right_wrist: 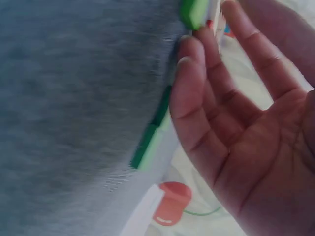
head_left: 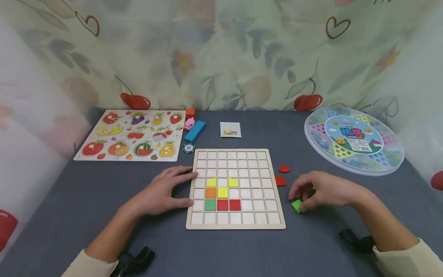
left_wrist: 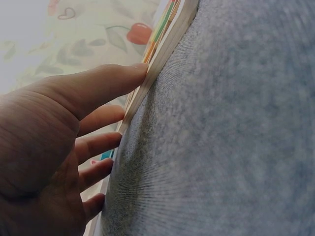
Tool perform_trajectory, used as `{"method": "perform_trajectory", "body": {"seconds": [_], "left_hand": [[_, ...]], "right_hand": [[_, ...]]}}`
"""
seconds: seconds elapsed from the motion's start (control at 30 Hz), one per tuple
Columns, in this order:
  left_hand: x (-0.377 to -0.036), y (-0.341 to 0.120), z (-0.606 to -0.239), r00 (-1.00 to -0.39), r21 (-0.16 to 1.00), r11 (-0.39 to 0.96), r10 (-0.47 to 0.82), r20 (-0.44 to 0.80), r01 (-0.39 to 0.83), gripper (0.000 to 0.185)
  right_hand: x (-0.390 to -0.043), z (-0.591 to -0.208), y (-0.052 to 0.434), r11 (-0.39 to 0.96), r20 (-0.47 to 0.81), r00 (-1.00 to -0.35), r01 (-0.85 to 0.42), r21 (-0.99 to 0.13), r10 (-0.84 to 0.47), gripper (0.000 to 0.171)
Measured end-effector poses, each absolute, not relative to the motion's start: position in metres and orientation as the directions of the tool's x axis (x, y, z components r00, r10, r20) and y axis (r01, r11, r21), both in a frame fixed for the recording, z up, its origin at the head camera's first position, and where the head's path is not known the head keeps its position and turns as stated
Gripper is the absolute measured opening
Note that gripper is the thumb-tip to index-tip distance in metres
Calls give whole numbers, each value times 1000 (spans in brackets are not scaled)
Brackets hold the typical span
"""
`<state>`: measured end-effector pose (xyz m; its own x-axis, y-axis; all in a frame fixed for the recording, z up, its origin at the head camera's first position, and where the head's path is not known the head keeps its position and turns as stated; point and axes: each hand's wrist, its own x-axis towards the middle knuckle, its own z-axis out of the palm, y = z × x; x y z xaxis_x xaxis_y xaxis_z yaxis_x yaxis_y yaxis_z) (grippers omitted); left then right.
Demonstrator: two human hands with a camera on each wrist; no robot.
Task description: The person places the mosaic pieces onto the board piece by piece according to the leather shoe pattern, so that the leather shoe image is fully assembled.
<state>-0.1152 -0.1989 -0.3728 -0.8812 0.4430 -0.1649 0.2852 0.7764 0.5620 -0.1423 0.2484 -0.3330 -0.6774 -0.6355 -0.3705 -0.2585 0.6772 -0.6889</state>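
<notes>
Left hand flat against wooden grid board; right hand pinching green tile on grey bench.

A fruit peg puzzle lies at the upper left of the grey surface, with a blue block, a pink pig and an orange cube just beside it. A round marble game box sits at the right, and a small pattern card lies near the middle.

A home play corner, or a small set made to look like one. A grey felt table carries children's games: a fruit puzzle, a grid board with coloured tiles, and a round checkers box. Curtains printed with cherries, hearts and leaves close it in.
</notes>
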Motion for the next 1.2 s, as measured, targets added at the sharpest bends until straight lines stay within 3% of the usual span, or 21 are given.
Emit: {"method": "perform_trajectory", "body": {"seconds": [0.2, 0.4, 0.87, 1.2], "left_hand": [[-114, -202, -374, -887, 560, 782, 430, -168, 273, 79], [-114, -203, -375, -884, 563, 777, 438, -165, 280, 80], [-115, -200, -374, -882, 556, 776, 447, -151, 298, 80], [-114, -200, -374, -880, 552, 778, 449, -154, 300, 79]], "right_hand": [[-144, -343, 249, 715, -365, -705, -285, -639, -608, 23], [-146, -342, 245, 724, -395, -692, -269, -635, -604, 22], [-148, -334, 247, 662, -383, -679, -203, -721, -626, 18], [-151, -328, 220, 634, -355, -691, -192, -749, -629, 17]]}}
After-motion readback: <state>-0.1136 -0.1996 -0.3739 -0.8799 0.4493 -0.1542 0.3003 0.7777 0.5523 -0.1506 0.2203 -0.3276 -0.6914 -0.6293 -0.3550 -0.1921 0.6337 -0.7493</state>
